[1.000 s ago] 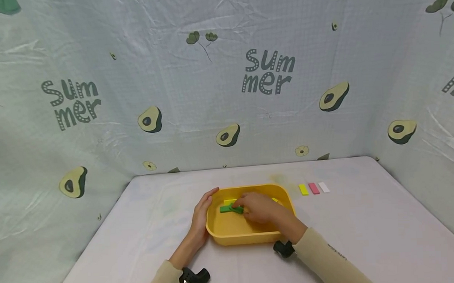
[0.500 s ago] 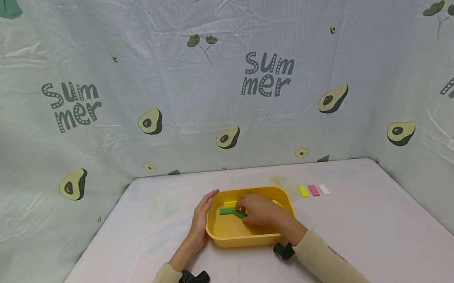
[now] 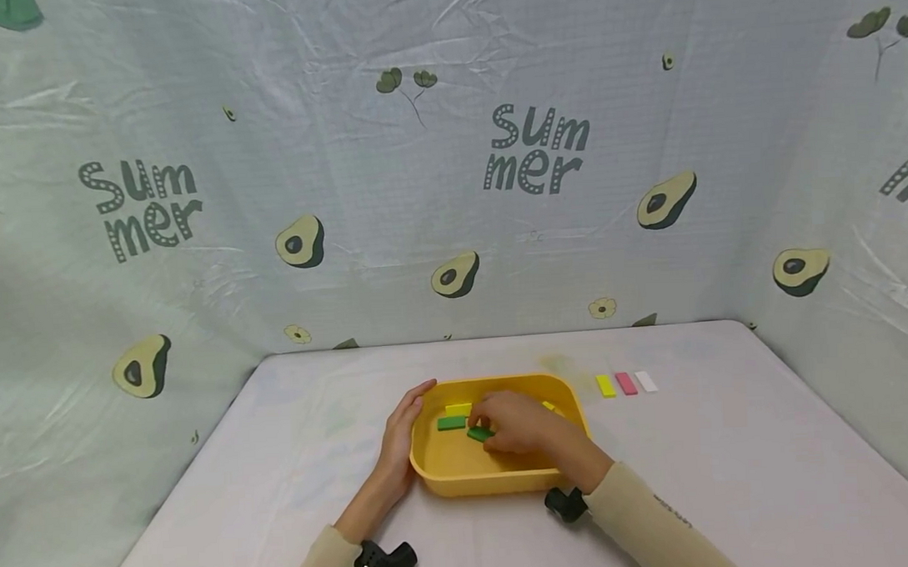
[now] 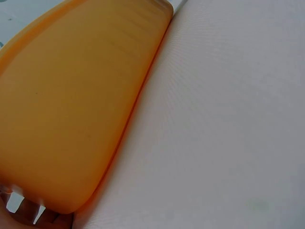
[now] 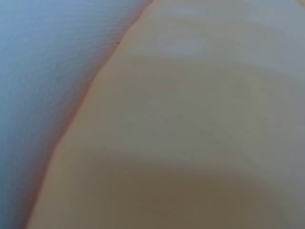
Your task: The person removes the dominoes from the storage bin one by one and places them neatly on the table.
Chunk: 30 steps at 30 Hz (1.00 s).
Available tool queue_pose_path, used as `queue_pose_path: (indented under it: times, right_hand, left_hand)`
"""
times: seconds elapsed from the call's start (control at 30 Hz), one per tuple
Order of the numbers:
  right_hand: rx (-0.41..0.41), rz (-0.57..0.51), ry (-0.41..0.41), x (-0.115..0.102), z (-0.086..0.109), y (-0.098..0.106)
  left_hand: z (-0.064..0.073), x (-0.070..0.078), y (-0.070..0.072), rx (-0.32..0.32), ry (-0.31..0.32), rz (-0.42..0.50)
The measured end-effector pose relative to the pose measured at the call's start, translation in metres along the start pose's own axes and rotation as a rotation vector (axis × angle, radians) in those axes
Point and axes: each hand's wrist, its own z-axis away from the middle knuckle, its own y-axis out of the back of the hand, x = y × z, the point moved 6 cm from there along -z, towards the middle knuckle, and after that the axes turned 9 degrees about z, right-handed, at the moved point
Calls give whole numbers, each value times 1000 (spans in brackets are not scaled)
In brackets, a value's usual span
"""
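Observation:
A yellow plastic tray (image 3: 498,483) stands in the middle of the table, its outer wall (image 4: 71,105) filling much of the left wrist view. Along its left side lies my left hand (image 3: 399,435), fingers extended against the outside, fingertips at the far left corner. My right hand (image 3: 522,423) reaches down inside, thumb and fingers pinching a small green rectangular block (image 3: 479,434). Just left of it, a second green block (image 3: 451,423) lies flat on the tray floor, with a yellow block (image 3: 458,409) behind. Another yellow piece (image 3: 549,405) is partly hidden by the right hand.
On the white-covered table (image 3: 295,464), a yellow block (image 3: 605,386), a pink block (image 3: 626,383) and a white block (image 3: 646,382) lie in a row beyond the tray's right side. A printed sheet (image 3: 390,177) hangs behind the table.
My right fingers have drawn the green block a little toward the tray's near side, apart from the other green block, and its angle has changed. My left hand stays at the tray's side.

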Motion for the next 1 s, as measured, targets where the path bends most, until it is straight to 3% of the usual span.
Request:
queue_pose_path:
  times: [0.3, 0.6, 1.0]
  right_hand:
    - [-38, 19, 14, 0, 1, -3]
    - [-31, -17, -29, 3, 1, -3]
    - [-23, 20, -8, -1, 1, 0]
  left_hand:
    - [1, 0, 1, 1, -1, -5]
    - [1, 0, 0, -8, -3, -5]
    - [-1, 0, 0, 0, -8, -9]
